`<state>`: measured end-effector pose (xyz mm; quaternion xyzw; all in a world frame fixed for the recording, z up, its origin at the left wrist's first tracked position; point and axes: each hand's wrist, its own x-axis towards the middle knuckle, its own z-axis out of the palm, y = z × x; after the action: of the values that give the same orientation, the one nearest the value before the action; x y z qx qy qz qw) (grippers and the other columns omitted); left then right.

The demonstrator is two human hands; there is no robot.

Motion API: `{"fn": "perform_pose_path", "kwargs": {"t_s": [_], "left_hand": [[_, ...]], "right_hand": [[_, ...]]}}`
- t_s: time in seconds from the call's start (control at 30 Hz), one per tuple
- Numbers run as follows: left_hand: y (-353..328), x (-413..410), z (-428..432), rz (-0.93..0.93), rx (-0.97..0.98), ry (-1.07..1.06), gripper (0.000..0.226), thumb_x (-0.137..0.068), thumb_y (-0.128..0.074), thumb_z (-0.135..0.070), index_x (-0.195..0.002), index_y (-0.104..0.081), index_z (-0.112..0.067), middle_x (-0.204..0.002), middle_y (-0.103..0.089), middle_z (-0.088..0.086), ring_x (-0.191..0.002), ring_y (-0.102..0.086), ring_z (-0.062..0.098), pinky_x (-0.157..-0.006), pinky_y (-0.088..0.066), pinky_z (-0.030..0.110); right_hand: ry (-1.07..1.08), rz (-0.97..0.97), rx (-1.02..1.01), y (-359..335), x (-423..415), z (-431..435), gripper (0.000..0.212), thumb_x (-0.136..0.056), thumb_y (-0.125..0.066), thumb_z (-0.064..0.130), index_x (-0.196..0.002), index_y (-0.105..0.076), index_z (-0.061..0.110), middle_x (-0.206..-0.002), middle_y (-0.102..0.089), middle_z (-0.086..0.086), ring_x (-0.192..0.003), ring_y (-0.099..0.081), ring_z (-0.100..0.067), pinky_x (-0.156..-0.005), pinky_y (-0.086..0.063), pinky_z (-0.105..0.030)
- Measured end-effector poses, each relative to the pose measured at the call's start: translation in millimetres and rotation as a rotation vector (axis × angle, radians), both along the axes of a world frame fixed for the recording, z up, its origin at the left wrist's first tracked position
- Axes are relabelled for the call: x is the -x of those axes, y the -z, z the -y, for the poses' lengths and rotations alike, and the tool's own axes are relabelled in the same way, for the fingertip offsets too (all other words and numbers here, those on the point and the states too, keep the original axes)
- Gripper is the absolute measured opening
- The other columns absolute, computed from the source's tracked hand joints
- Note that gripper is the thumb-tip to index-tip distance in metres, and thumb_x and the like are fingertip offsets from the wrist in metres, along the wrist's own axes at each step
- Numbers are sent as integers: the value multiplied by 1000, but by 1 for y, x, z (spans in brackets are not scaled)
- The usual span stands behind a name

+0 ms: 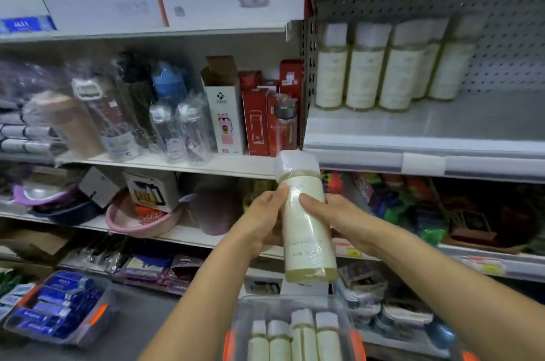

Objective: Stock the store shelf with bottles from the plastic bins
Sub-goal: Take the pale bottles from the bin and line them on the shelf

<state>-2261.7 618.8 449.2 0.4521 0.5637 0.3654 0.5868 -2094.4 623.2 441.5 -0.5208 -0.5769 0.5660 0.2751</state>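
Bin, bottom middle of the frame: a clear plastic bin (243, 313) with orange handles stands nearest to the camera. The frame cuts off its lower part.
Stock in the bin: at least four cream bottles (303, 337) with white caps stand upright inside, close together. I cannot tell whether more lie below the frame edge.
Second bin, lower left: another plastic bin (59, 310) holds blue packets, not bottles as far as I can see.
Bottle in hand, centre of the frame: one wrapped cream bottle (306, 228) is held above the bin, cap up and a little tilted. It is under the front edge of the shelf and not yet on it.
Left hand (262, 219): it grips the bottle from the left, with the thumb on the front and the fingers curled behind.
Right hand (339, 219): it grips the same bottle from the right, with the thumb pressed on the label.
Store shelf, upper right: the grey shelf (460, 124) has a pegboard back, and its right part is bare.
Bottles already stocked (383, 71): about five or six of the same kind stand upright at the left of the shelf, touching each other.
Progress, my judgement: the work is perhaps halfway. One group is placed, one bottle is on its way, and the bin is not yet emptied.
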Motion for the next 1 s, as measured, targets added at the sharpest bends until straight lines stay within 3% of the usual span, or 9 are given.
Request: {"fn": "perform_pose_path", "kwargs": {"t_s": [0.07, 0.17, 0.37, 0.43, 0.53, 0.73, 0.8, 0.9, 1.0], "left_hand": [[-11, -10, -2, -19, -27, 4, 41, -104, -41, -48, -120, -61, -16, -100, -73, 8, -75, -73, 16, -55, -58, 29], [-29, -32, -10, -27, -61, 11, 42, -102, -41, -52, -122, -61, -20, -104, -74, 9, -91, -73, 24, -76, -62, 42], [-68, -95, -30, -54, -171, 75, 48, -100, -45, -53, -123, -55, -12, -106, -70, 11, -86, -72, 25, -62, -61, 36], [-83, -120, -36, -80, -214, 96, 46, -100, -45, -54, -117, -56, -13, -105, -70, 10, -87, -71, 25, -68, -62, 39], [-107, -158, -46, -121, -290, 151, 36, -102, -42, -52, -98, -56, -19, -99, -67, 6, -88, -70, 24, -82, -60, 44], [-130, -236, -87, -24, -361, 189, 48, -100, -49, -51, -131, -48, -14, -114, -63, 6, -91, -68, 20, -56, -58, 29], [-133, -258, -101, 13, -383, 194, 45, -101, -49, -48, -132, -48, -16, -117, -63, 2, -95, -66, 17, -60, -58, 24], [-135, -285, -122, 77, -404, 192, 38, -102, -50, -42, -134, -50, -21, -119, -65, 0, -101, -66, 17, -77, -60, 29], [-128, -307, -139, 79, -445, 194, 28, -104, -49, -33, -131, -49, -27, -113, -66, -5, -102, -65, 14, -79, -57, 25]], "right_hand": [[-24, -8, -45, -15, -10, 2, 45, -87, -67, 54, -120, -63, 23, -106, -75, 4, -98, -72, -13, -91, -56, -36], [24, -32, -108, -37, -29, 2, 32, -90, -65, 45, -116, -63, 25, -101, -76, 4, -90, -73, -8, -76, -58, -25], [210, -77, -164, -67, -85, -11, 32, -88, -65, 46, -108, -63, 21, -90, -77, -3, -84, -75, -20, -82, -60, -42], [249, -119, -183, -79, -108, -16, 36, -87, -66, 45, -109, -62, 16, -89, -77, -6, -80, -75, -22, -74, -61, -38], [244, -152, -229, -98, -145, -26, 49, -77, -74, 47, -111, -64, 13, -92, -77, -9, -85, -75, -25, -78, -60, -41], [313, -190, -353, -125, -219, -57, 35, -81, -77, 27, -110, -66, 12, -97, -76, -12, -86, -75, -28, -70, -62, -38], [351, -180, -387, -130, -241, -72, 38, -78, -80, 27, -110, -66, 15, -98, -76, -9, -88, -74, -27, -74, -61, -40], [411, -146, -434, -130, -269, -97, 63, -64, -89, 32, -118, -61, 17, -106, -74, -4, -96, -72, -22, -78, -59, -38], [452, -162, -484, -123, -290, -116, 66, -66, -89, 17, -123, -56, 15, -110, -71, -3, -103, -68, -20, -82, -55, -33]]}}
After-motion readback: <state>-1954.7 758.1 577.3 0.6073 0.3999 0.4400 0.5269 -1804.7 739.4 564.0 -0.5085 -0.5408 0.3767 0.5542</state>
